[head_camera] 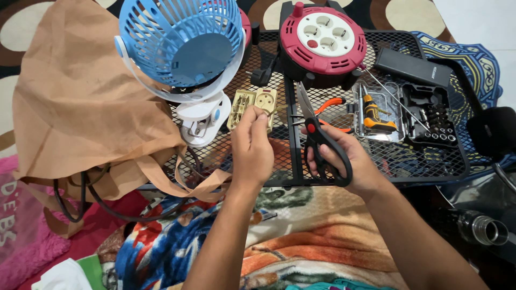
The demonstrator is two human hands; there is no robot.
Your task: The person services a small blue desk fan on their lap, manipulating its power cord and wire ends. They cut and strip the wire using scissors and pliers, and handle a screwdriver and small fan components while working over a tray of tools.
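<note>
My right hand (349, 164) grips black-handled scissors (318, 137), blades pointing up and away over the black mesh table (376, 161). My left hand (251, 147) is pinched shut at the fingertips on something small, which I cannot make out, just below an opened beige wall socket (252, 104) lying on the mesh. The scissor blades stand to the right of that socket, apart from it.
A blue and white desk fan (183, 51) stands at the back left beside a brown cloth bag (80, 102). A red cable reel with sockets (321, 40), orange pliers (330, 104), a screwdriver bit case (424, 115) and a black power bank (411, 67) lie at the back right.
</note>
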